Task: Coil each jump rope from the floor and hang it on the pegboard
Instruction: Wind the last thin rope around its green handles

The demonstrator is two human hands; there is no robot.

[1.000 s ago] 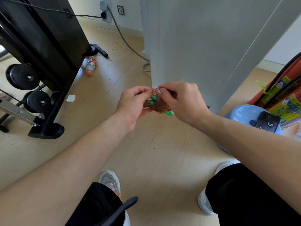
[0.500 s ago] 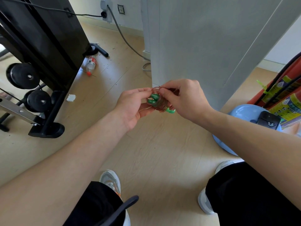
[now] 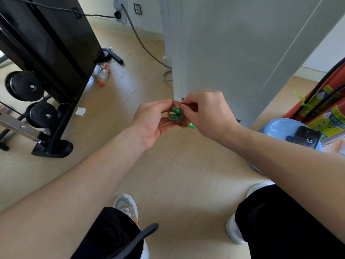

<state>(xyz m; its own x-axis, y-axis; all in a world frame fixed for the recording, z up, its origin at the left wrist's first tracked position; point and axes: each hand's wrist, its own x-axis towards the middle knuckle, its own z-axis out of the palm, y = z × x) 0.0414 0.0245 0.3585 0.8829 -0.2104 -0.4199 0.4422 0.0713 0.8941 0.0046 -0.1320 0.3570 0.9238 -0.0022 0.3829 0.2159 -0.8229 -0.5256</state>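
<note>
A small jump rope [image 3: 179,116] with a thin reddish-brown cord wound into a tight bundle and green handles is held above the wooden floor at mid-frame. My left hand [image 3: 152,122] cradles the bundle from the left, fingers curled round it. My right hand [image 3: 206,113] pinches the cord at the top of the bundle with thumb and forefinger. One green handle tip pokes out below my right hand. No pegboard is in view.
A black exercise machine [image 3: 43,58] with pulley wheels stands at left. A grey-white panel [image 3: 233,49] rises just behind my hands. A plastic bottle [image 3: 103,72] lies on the floor. At right sit a blue basin [image 3: 276,128], a phone [image 3: 306,139] and red fire extinguishers [image 3: 328,101].
Both hands stay on the bundle and have shifted slightly. My right fingers have worked the cord at the top of the coil; the green handles show a little more.
</note>
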